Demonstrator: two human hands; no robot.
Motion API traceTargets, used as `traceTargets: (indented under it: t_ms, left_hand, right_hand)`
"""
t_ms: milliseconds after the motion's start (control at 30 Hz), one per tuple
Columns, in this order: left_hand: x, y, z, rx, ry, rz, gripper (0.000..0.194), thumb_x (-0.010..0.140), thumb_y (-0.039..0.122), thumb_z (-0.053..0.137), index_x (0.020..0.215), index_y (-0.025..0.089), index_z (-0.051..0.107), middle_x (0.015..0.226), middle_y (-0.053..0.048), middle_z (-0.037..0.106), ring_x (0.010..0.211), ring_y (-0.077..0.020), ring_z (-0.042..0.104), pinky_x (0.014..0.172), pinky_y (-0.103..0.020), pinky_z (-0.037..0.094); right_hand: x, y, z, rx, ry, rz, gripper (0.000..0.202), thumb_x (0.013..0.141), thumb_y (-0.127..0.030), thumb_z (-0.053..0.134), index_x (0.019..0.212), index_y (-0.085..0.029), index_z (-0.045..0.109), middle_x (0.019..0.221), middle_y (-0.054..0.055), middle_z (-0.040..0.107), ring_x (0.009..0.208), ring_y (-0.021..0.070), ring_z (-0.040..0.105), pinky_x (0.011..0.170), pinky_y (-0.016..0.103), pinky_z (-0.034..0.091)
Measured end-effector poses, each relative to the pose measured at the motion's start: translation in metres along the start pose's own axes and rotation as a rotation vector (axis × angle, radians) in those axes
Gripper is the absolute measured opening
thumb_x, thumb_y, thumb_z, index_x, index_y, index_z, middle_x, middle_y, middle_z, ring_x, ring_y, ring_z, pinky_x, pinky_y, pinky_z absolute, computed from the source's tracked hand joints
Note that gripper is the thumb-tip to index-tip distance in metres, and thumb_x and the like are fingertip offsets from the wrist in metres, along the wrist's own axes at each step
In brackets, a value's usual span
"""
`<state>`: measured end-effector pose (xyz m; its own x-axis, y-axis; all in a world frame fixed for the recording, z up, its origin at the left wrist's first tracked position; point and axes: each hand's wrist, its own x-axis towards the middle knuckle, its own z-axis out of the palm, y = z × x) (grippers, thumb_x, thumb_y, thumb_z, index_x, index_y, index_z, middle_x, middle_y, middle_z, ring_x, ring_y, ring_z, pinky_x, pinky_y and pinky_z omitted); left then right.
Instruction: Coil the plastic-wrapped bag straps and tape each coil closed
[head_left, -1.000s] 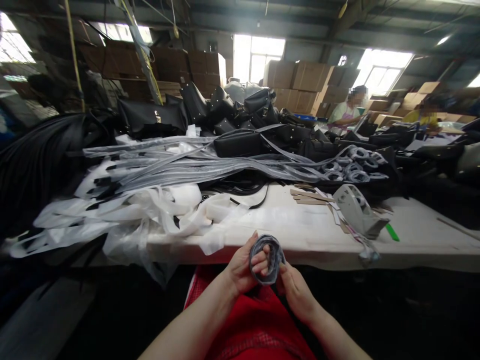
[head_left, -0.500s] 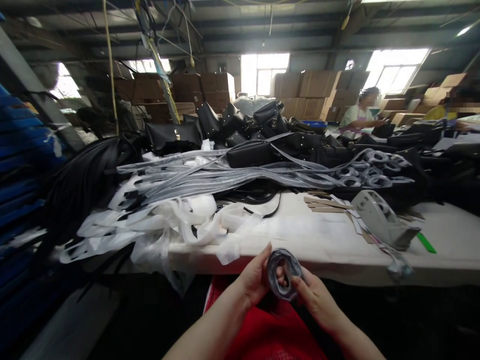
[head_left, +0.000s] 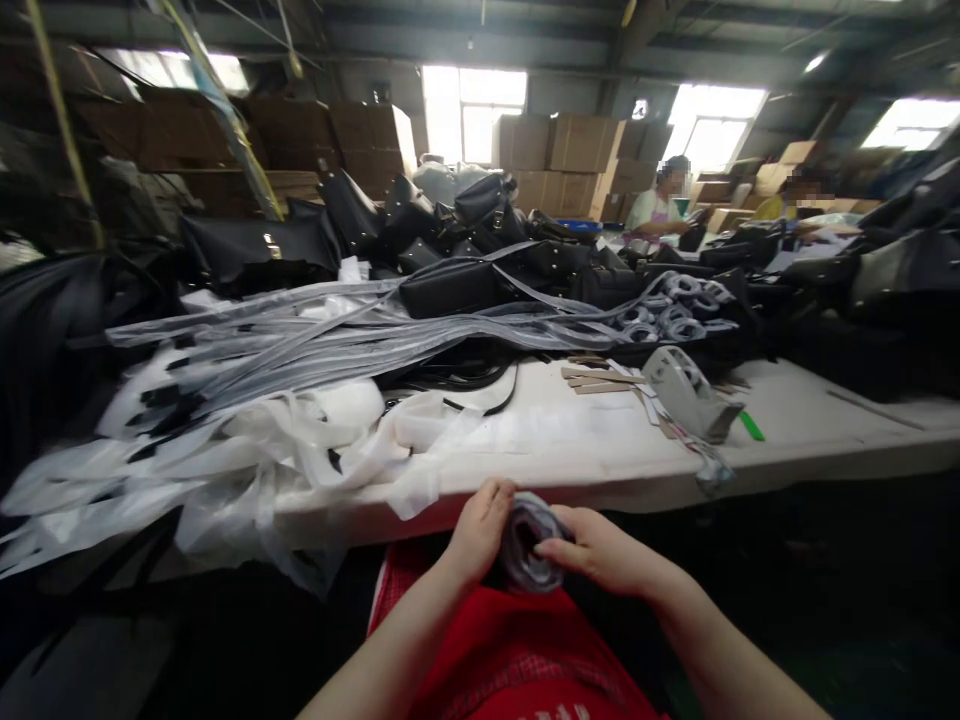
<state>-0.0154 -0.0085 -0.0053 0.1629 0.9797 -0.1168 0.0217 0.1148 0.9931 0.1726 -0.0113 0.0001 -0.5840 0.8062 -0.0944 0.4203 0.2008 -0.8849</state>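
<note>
Left hand (head_left: 480, 528) and right hand (head_left: 606, 552) are gripping one round grey plastic-wrapped coil (head_left: 534, 577), lower centre. One grey tape dispenser (head_left: 691, 402) is sitting right of centre, one green strip (head_left: 751, 426) lying just beside it.

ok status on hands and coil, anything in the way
Left hand and right hand gripping grey coil, one per side. Coil near edge of white table. Nothing visibly blocking; plastic wrap lies ahead-left.

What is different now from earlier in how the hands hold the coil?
The left hand no longer shows fingers inside the coil; it holds the left rim. The right hand has reached from the right edge to the opening. Both still hold the coil; the straps lie as before.
</note>
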Motion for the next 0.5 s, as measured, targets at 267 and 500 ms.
traceTargets:
  t_ms: [267,500]
  left_hand:
    - [-0.039,-0.038,0.027,0.405,-0.331,-0.017,0.025,0.092,0.036,0.045,0.08,0.019,0.057,0.077,-0.001,0.062,0.073,-0.0168,0.056,0.068,-0.025,0.039]
    - [-0.037,-0.058,0.034,0.442,-0.423,-0.064,0.029,0.089,0.037,0.047,0.071,0.018,0.061,0.073,-0.002,0.061,0.071,-0.0161,0.052,0.068,-0.024,0.039]
  right_hand:
    - [-0.023,0.022,0.002,-0.145,-0.432,0.109,0.037,0.078,-0.055,0.064,0.081,-0.019,0.072,0.06,-0.006,0.056,0.051,0.0076,0.047,0.046,0.016,0.032]
    - [-0.016,0.051,-0.046,0.005,-0.1,0.231,0.037,0.088,-0.05,0.052,0.091,-0.016,0.067,0.073,0.0,0.065,0.062,0.011,0.059,0.056,0.018,0.045]
